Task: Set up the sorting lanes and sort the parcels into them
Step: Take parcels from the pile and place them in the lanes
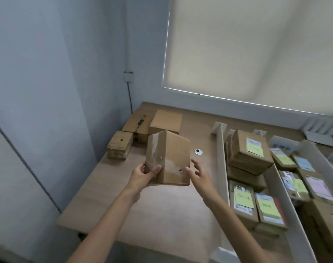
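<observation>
Left hand (142,174) is what I see doing the carrying. Its thumb lies across the near face of the plain cardboard parcel (169,158) and the fingers curl round the left edge. The box hangs tilted in the air, clear of the table (161,215), to the left of the long white divider (222,164). Right hand (198,174) is spread with relaxed fingers and grips nothing, just beside the parcel's right face; I cannot tell whether its thumb touches the cardboard. I read that pose as a hand ready to steady or turn the box, probably because no label shows on the faces towards me and one is needed to pick a lane. Farther left of the divider, in the table's back corner, three more brown boxes (165,120) sit together, which I take for the unsorted pile. Right of the divider the parcels lie label up: a stack with a yellow-green label (252,150) by its far end and two flat ones (241,204) by its near end. A second white divider (284,196) runs beyond them, with more labelled parcels past it, so the lanes look set up and the sorting partly done. Next, I judge, the held parcel crosses the long divider once its label is found.
</observation>
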The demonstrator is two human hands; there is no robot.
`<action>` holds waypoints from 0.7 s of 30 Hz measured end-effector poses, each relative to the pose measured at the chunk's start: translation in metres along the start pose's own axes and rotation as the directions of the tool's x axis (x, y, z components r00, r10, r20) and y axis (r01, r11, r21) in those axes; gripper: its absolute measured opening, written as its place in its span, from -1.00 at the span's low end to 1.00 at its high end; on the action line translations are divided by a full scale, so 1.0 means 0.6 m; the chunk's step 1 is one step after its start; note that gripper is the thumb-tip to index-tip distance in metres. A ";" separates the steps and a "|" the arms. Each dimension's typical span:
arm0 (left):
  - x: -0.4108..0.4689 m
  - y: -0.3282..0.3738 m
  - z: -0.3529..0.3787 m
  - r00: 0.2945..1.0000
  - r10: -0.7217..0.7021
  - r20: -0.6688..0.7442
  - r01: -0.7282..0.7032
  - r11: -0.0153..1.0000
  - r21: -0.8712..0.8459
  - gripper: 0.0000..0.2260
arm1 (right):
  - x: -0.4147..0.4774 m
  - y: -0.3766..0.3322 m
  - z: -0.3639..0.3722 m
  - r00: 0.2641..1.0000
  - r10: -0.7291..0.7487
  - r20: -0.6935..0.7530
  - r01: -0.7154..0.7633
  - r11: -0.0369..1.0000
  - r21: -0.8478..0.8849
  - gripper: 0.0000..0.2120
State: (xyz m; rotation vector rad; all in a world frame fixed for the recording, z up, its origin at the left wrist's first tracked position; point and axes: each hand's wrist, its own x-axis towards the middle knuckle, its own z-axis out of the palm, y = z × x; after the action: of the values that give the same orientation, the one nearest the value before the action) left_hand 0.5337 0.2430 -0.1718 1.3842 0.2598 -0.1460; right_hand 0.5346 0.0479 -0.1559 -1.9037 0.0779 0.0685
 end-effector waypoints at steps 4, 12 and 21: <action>-0.057 0.023 0.053 0.968 0.245 -0.046 -0.235 0.959 0.161 -0.43 | -0.062 -0.031 0.003 0.998 -0.059 0.000 0.059 0.993 0.107 -0.50; -0.132 0.053 0.069 0.863 0.464 0.200 -0.500 0.842 0.204 -0.81 | -0.125 -0.034 -0.062 0.998 0.059 -0.001 -0.048 0.814 0.579 -0.61; -0.166 0.043 0.011 0.908 0.180 0.378 -0.246 0.960 0.131 -0.15 | -0.210 -0.007 -0.055 0.937 -0.089 0.338 -0.213 0.622 0.754 -0.28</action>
State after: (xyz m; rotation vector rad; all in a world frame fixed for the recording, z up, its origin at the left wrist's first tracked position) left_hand 0.4452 0.2364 -0.1197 1.5211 -0.2210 -0.2437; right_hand 0.4096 0.0208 -0.1300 -0.9662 -0.0631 0.3633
